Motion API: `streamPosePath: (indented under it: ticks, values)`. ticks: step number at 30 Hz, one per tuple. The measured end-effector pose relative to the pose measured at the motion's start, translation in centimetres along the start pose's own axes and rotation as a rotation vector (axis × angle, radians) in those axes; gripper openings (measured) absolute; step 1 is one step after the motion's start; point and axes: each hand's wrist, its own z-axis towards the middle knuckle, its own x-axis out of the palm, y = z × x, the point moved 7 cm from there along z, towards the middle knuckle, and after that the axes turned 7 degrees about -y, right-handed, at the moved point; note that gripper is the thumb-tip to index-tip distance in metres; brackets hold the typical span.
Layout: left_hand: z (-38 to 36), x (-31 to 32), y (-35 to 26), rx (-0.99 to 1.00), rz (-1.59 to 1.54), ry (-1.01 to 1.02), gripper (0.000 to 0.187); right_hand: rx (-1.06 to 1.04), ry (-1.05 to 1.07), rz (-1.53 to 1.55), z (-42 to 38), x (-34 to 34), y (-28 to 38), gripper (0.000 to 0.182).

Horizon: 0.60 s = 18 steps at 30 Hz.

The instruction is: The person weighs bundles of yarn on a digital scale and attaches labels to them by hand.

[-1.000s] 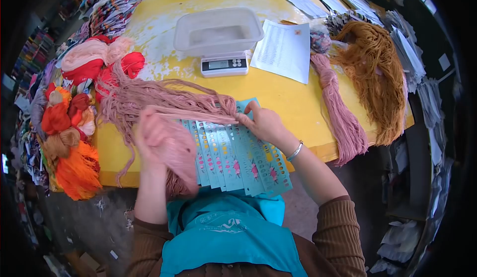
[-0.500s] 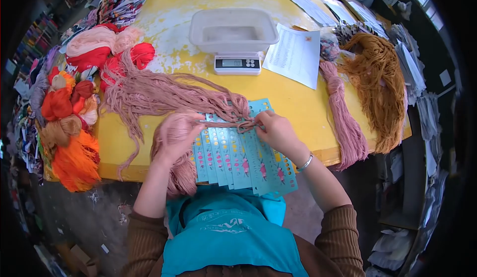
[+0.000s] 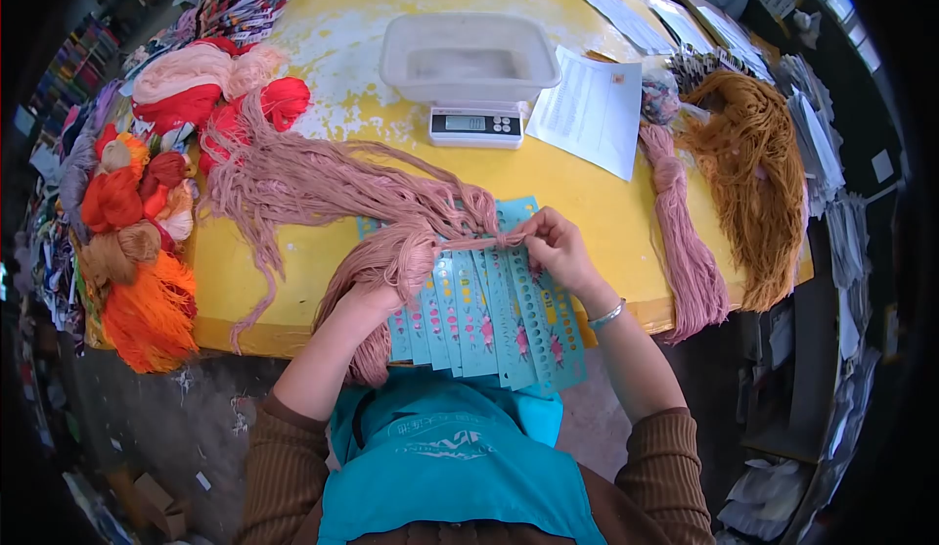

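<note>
My left hand [image 3: 377, 295] is wrapped under a pink yarn bundle [image 3: 396, 251], which hides most of its fingers. Strands stretch from that bundle to my right hand [image 3: 556, 247], whose thumb and fingers pinch the yarn where it is looped. A long mauve skein [image 3: 333, 178] runs left across the table from this looped spot. Beneath both hands lie several overlapping turquoise cards [image 3: 479, 325] with rows of holes and pink flower prints, at the table's near edge.
A clear plastic tub [image 3: 469, 56] sits on a digital scale [image 3: 475, 125], beside a printed sheet [image 3: 587, 114]. Orange and red yarns [image 3: 147, 295] lie left; a pink skein [image 3: 682, 242] and ochre yarn [image 3: 748, 183] lie right.
My left hand has moved right and turned under the pink bundle, bringing it nearer my right hand. My right hand has shifted slightly right and up, with the strands still pinched.
</note>
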Motion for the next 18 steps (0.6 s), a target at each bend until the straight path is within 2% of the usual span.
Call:
streamPosePath:
  ticks: [4, 6, 7, 8, 9, 10, 12, 13, 15, 18]
  values:
    - [0.3, 0.7, -0.6, -0.028, -0.092, -0.056, 0.017, -0.009, -0.049, 0.017, 0.1, -0.8, -0.6, 0.005]
    - [0.7, 0.6, -1.4, -0.013, -0.093, -0.012, 0.014, -0.080, -0.110, -0.248, -0.3, -0.8, -0.8, 0.008]
    - [1.2, 0.0, -1.4, -0.014, -0.093, -0.009, 0.014, -0.132, -0.131, -0.397, -0.2, -0.5, -0.5, 0.016]
    - [1.7, -1.5, -2.5, 0.183, 0.005, -0.070, 0.012, -0.132, -0.131, -0.396, -0.3, -0.2, -0.5, 0.016]
    - [1.5, -2.9, -3.6, 0.379, 0.105, -0.130, 0.010, -0.259, -0.131, -0.636, -0.8, 0.9, 1.1, 0.018]
    - [1.4, -4.0, -2.8, 0.257, -0.120, -0.140, 0.008, -0.386, -0.130, -0.875, -1.3, 2.0, 2.4, 0.021]
    - [0.7, -6.2, -0.8, 0.061, -0.388, -0.175, 0.011, -0.391, -0.138, -0.943, -1.4, 2.6, 2.7, 0.026]
    - [0.3, -7.4, -0.3, -0.126, -0.560, -0.166, 0.010, -0.393, -0.176, -0.950, -1.3, 2.4, 2.6, 0.028]
    - [-1.2, -10.3, -0.6, -0.263, -0.753, -0.027, 0.014, -0.402, -0.212, -0.955, -1.2, 2.6, 2.6, 0.029]
    - [-2.1, -11.0, -1.2, -0.253, -0.730, -0.068, 0.016, -0.437, -0.226, -0.937, -1.4, 2.3, 3.1, 0.030]
